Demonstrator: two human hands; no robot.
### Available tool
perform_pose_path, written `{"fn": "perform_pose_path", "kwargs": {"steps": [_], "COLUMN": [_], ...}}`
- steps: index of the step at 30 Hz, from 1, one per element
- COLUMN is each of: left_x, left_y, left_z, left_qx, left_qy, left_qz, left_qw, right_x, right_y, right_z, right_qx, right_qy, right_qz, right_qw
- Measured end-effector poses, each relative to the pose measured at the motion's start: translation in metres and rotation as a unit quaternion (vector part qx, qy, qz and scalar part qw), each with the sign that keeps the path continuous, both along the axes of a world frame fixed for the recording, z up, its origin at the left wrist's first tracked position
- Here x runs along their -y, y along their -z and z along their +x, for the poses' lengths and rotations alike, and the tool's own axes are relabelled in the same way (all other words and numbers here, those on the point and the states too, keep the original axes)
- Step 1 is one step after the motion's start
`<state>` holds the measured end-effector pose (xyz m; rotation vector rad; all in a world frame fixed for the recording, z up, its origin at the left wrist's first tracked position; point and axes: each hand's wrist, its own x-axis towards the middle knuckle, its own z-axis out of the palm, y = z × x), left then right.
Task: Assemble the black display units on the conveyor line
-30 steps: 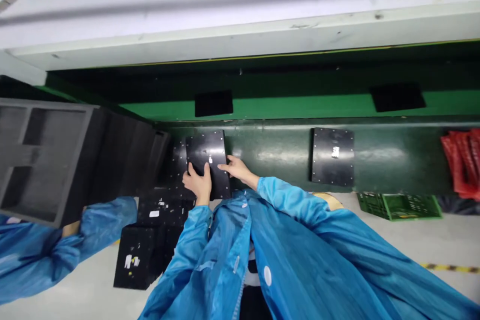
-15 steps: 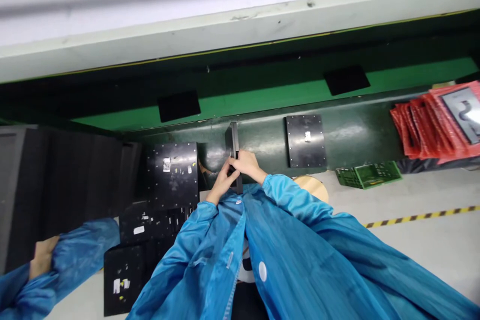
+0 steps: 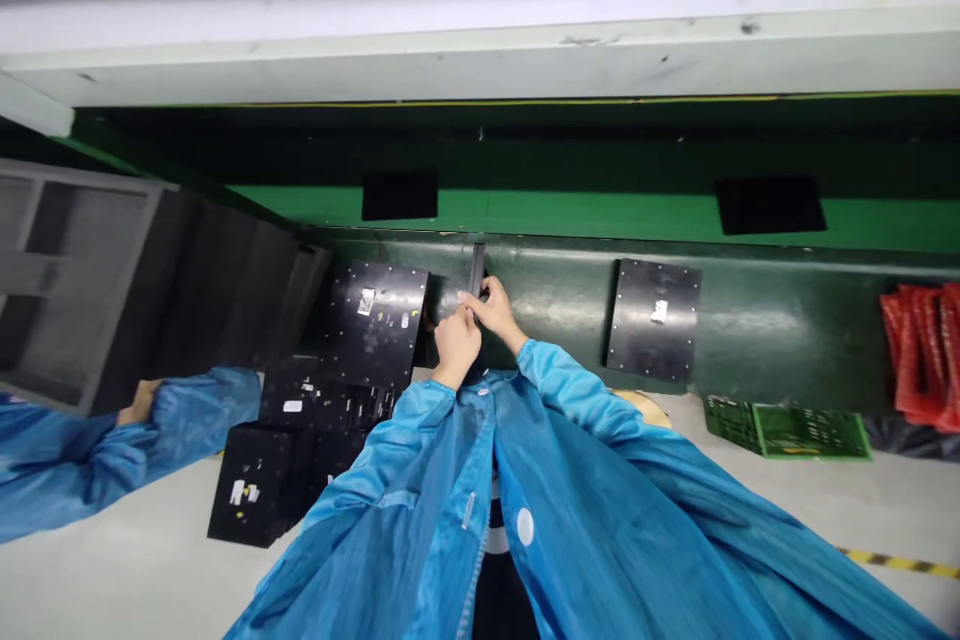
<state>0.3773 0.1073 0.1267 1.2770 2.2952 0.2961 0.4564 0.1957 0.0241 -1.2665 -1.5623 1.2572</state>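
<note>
A flat black box (image 3: 478, 265) stands on its narrow edge on the dark green bench in front of me, its thin side facing up. My left hand (image 3: 456, 342) is closed at its near left part, fingers curled over the top edge. On the right side my right hand (image 3: 498, 313) grips the same box, with thumb and finger across its narrow edge. My two hands almost touch there. The lower part of the box is hidden behind my hands and blue smock (image 3: 480, 480). What the fingertips press on is too small to make out.
Another black box with screws (image 3: 654, 320) lies to the right; a similar one (image 3: 379, 320) sits left above stacked black boxes (image 3: 259, 485). Dark grey trays (image 3: 90, 270) and a co-worker's sleeve (image 3: 195, 415) are far left. Red bubble-wrap bags (image 3: 926, 350) and a green crate (image 3: 810, 432) are right.
My view has turned, so the bench looks level and things on the right sit lower. My left hand has moved up onto the box's edge. At left, the grey trays show more fully.
</note>
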Motion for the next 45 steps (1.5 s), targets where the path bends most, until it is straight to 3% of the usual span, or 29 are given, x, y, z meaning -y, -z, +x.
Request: {"fn": "perform_pose_path", "kwargs": {"steps": [15, 25, 30, 34, 37, 41, 43, 45], "left_x": [-0.001, -0.004, -0.005, -0.009, 0.003, 0.037, 0.053, 0.064], "left_y": [-0.017, -0.010, -0.009, -0.010, -0.010, -0.002, 0.007, 0.016], "left_z": [0.015, 0.006, -0.012, -0.021, -0.060, -0.164, -0.217, -0.257], "left_qx": [-0.057, -0.073, -0.102, -0.105, -0.095, -0.050, -0.013, 0.006], "left_qy": [-0.012, -0.023, -0.070, -0.076, -0.107, -0.168, -0.212, -0.253], "left_qz": [-0.019, -0.008, -0.018, 0.046, 0.113, 0.210, 0.217, 0.195], "left_qw": [0.998, 0.997, 0.992, 0.991, 0.983, 0.962, 0.953, 0.948], "right_x": [0.010, 0.011, 0.029, 0.045, 0.040, 0.012, -0.006, -0.023], "right_y": [0.007, 0.001, 0.008, 0.014, 0.013, 0.007, 0.005, 0.005], "right_z": [0.009, 0.006, 0.043, 0.083, 0.094, 0.090, 0.091, 0.096], "right_qx": [-0.022, 0.007, -0.016, -0.038, -0.062, -0.093, -0.114, -0.152], "right_qy": [0.017, 0.058, 0.052, 0.075, 0.080, 0.088, 0.090, 0.098], "right_qz": [0.043, 0.034, 0.038, 0.019, 0.011, -0.042, -0.086, -0.141], "right_qw": [0.999, 0.998, 0.998, 0.996, 0.995, 0.991, 0.986, 0.973]}}
